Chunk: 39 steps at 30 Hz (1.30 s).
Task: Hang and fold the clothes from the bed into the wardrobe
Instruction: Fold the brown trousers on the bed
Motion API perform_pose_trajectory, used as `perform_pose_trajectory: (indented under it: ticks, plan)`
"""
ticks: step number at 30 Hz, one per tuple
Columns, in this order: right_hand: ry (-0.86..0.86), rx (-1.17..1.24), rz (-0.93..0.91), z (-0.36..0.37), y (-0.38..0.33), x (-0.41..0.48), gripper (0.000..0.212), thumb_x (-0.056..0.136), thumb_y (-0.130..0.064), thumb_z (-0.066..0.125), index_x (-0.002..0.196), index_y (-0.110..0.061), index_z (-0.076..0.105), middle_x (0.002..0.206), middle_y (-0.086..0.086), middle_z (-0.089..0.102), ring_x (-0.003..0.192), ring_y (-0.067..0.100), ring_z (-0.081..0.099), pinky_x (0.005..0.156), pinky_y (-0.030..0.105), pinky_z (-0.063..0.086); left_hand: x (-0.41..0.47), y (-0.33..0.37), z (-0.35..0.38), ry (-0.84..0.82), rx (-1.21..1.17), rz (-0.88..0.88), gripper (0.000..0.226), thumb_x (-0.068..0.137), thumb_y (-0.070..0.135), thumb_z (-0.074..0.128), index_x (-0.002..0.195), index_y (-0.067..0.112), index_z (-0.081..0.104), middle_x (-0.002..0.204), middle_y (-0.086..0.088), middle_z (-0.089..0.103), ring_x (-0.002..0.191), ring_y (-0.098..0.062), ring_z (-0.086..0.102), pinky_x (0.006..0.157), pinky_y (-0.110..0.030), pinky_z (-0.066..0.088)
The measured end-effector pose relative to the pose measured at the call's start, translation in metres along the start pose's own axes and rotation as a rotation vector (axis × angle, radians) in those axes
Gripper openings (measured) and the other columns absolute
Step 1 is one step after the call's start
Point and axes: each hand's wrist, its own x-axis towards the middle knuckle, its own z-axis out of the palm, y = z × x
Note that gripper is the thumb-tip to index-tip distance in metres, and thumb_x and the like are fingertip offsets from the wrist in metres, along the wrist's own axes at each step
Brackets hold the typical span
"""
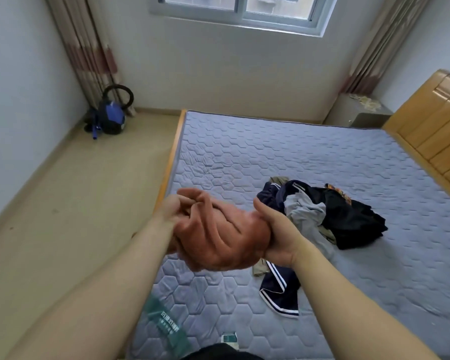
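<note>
– Two hands are on the orange garment (pixel 218 240), is it so? How do they grip it?

– Yes. The left hand (pixel 170 211) has its fingers curled into one end of the bunched cloth, and the right hand (pixel 276 229) is clamped round the other end. The garment hangs in the air between them, above the near left part of the mattress (pixel 244 157), and does not touch it.

– What can go wrong from here?

– I think the cloth is too crumpled. If the person folds it like this, the creases go inside the fold; it wants to be shaken open first. Also a loose part can slip from one hand and fall past the mattress edge to the floor (pixel 76 203), because the hands are close to that edge.

– And the other clothes?

– A pile (pixel 320 211) lies just beside the right hand: dark trousers (pixel 278 292) with white stripes, something grey (pixel 304 214), something black (pixel 356 222). They are tangled, so pulling one piece may drag another with it.

– The surface?

– Grey-blue, quilted, flat, with much free space. It looks good for folding.

– And the room behind?

– A wooden headboard (pixel 431 131) at the right, a small bedside cabinet (pixel 359 113) beyond it, a blue vacuum cleaner (pixel 111 118) in the far left corner, and curtains (pixel 89 48) on both sides of the window (pixel 244 6). The wardrobe I cannot see, so I cannot judge the way to it.
</note>
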Motion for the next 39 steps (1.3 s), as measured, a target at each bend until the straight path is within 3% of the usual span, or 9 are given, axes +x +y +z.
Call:
perform_pose_trajectory:
  ticks: [4,8,12,17,20,22,30,34,39]
  plan:
    - [0.195,-0.14,0.149,-0.021,0.029,0.01,0.078,0.09,-0.071,0.047,0.129,-0.007,0.068,0.117,0.007,0.074,0.103,0.019,0.073,0.088,0.037,0.056,-0.026,0.027,0.037,-0.069,-0.146,0.136,0.052,0.057,-0.005,0.029,0.092,0.005,0.066,0.077,-0.013,0.065,0.062,-0.026,0.066,0.061,-0.029,0.059]
    - [0.273,-0.118,0.216,-0.033,0.05,0.032,0.104,0.077,-0.083,0.054,0.15,-0.011,0.044,0.131,0.011,0.067,0.111,0.029,0.07,0.094,0.05,0.056,-0.047,0.028,0.047,-0.347,-0.111,0.137,0.033,0.075,0.015,0.045,0.095,0.004,0.069,0.096,-0.01,0.067,0.096,-0.026,0.062,0.099,-0.035,0.049]
    - [0.266,0.252,0.184,-0.025,0.054,0.049,0.105,0.076,-0.086,0.055,0.155,-0.027,0.018,0.138,0.028,0.051,0.103,0.05,0.069,0.081,0.068,0.053,-0.057,0.02,0.045,-0.602,0.008,0.015,0.068,0.093,0.026,0.059,0.149,-0.007,0.037,0.151,-0.015,0.039,0.143,-0.03,0.042,0.12,-0.04,0.033]
    - [0.062,0.407,0.005,-0.003,0.04,0.051,0.088,0.085,-0.079,0.05,0.138,-0.009,0.059,0.127,0.022,0.067,0.119,0.044,0.063,0.108,0.065,0.039,-0.051,0.01,0.025,-0.482,0.298,-0.007,0.071,0.05,-0.003,0.069,0.118,0.003,0.051,0.098,-0.018,0.064,0.08,-0.028,0.067,0.078,-0.032,0.057]
    - [0.05,0.44,-0.062,0.009,0.027,0.054,0.045,0.098,-0.029,0.054,0.135,-0.003,0.062,0.129,0.023,0.066,0.116,0.037,0.067,0.099,0.053,0.053,-0.051,0.001,0.016,-0.431,0.322,-0.052,0.06,0.047,-0.007,0.06,0.105,0.008,0.057,0.096,-0.017,0.065,0.081,-0.029,0.066,0.076,-0.033,0.057]
    - [0.079,0.43,-0.099,0.013,0.019,0.059,0.049,0.089,-0.016,0.06,0.136,-0.001,0.06,0.132,0.024,0.064,0.118,0.034,0.066,0.102,0.046,0.053,-0.05,-0.003,0.015,-0.394,0.345,-0.051,0.053,0.051,-0.009,0.051,0.101,0.006,0.058,0.098,-0.018,0.065,0.084,-0.03,0.066,0.077,-0.035,0.058]
    - [0.259,-0.204,-0.542,0.021,0.0,0.06,0.018,0.101,-0.007,0.049,0.111,-0.007,0.064,0.098,0.01,0.074,0.096,0.019,0.073,0.079,0.029,0.059,-0.052,0.002,0.04,-0.296,0.806,0.142,0.077,0.072,0.059,0.08,0.135,0.021,0.058,0.121,0.003,0.07,0.11,-0.015,0.068,0.091,-0.033,0.055]
    - [0.453,-0.897,-0.751,0.02,-0.007,0.052,0.03,0.083,-0.027,0.072,0.113,-0.025,0.069,0.104,-0.004,0.075,0.1,0.012,0.071,0.09,0.041,0.059,-0.055,0.002,0.058,-0.273,0.982,0.309,0.089,0.059,0.051,0.092,0.136,0.024,0.054,0.123,0.001,0.071,0.112,-0.012,0.069,0.1,-0.035,0.054]
    - [0.507,-1.037,-0.909,0.013,-0.021,0.037,0.034,0.084,-0.039,0.066,0.116,-0.035,0.058,0.108,-0.009,0.07,0.105,0.011,0.067,0.09,0.043,0.057,-0.062,0.0,0.074,-0.281,1.188,0.521,0.092,0.066,0.04,0.094,0.144,0.032,0.045,0.127,0.018,0.062,0.111,0.004,0.063,0.098,-0.022,0.052]
